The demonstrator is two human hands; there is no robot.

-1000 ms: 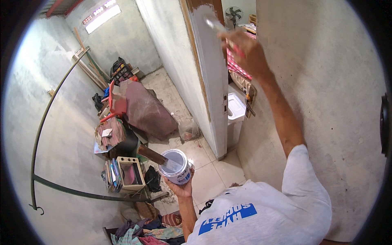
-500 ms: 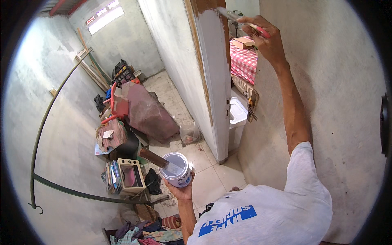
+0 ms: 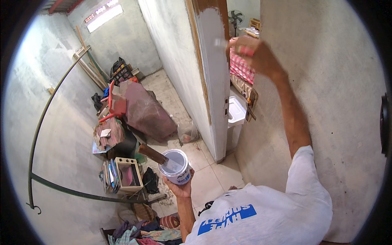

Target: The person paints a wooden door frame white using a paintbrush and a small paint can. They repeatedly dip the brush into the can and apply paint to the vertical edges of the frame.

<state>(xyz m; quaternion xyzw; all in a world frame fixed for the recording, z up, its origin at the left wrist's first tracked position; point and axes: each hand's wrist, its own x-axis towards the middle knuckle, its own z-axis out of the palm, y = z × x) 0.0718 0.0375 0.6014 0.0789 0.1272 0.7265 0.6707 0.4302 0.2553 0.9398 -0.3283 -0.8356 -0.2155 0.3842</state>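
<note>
My left hand (image 3: 179, 188) cups a small open paint can (image 3: 181, 178) from beneath, holding it upright. A flat wooden stick (image 3: 152, 153) leans out of the can over its left rim, its lower end whitish. Up at the right, my right hand (image 3: 259, 57), smeared by motion, grips a paintbrush (image 3: 246, 50) by its red handle. The blurred bristle end points left, at the face of the door frame (image 3: 212, 69). White paint covers most of that face; brown wood shows at its top and along its edges.
A bare grey wall (image 3: 318, 102) stands close by my right arm. At left, a dark metal bar (image 3: 81, 192) spans out from the wall. Below lie a small oven (image 3: 130, 175), a red chair (image 3: 117, 105), a covered bulky thing (image 3: 147, 114) and clothes (image 3: 155, 232). A fan (image 3: 235, 17) stands beyond the doorway.
My right hand has moved down with the paintbrush, from near the top of the door frame to a lower spot. My left hand keeps the paint can in nearly the same place.
</note>
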